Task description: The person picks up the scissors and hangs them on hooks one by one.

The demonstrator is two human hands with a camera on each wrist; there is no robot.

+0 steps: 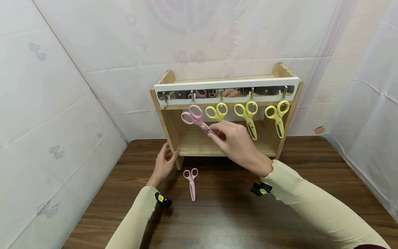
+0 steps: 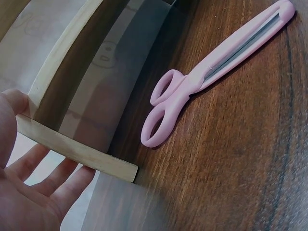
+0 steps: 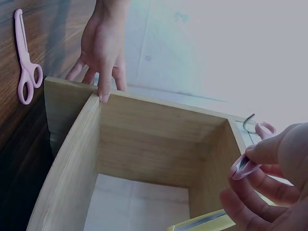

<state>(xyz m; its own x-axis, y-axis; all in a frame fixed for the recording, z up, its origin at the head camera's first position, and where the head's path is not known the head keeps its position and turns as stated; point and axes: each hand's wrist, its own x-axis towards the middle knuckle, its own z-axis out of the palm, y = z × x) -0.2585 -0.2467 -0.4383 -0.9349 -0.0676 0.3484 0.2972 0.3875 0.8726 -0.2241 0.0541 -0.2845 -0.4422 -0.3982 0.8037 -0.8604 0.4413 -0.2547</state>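
Observation:
My right hand [image 1: 237, 143] pinches pink scissors [image 1: 197, 118] by the blade end, handles up at the second hook from the left; whether a loop is on that hook I cannot tell. In the right wrist view, thumb and fingers of the right hand [image 3: 279, 178] grip the pink blades [image 3: 244, 167]. My left hand [image 1: 163, 164] holds the left side panel of the wooden rack [image 1: 164, 121], thumb in front, fingers around the outside, as the left wrist view of the hand [image 2: 38, 178] shows. Other pink scissors [image 1: 191, 185] lie on the table, beside the rack [image 2: 86, 151].
Yellow scissors [image 1: 250, 121] hang from the three hooks on the right, the rightmost pair [image 1: 277, 119] near the side panel. The leftmost hook [image 1: 164, 100] holds nothing. Patterned white cloth [image 1: 124, 69] stands behind the brown table [image 1: 224, 214].

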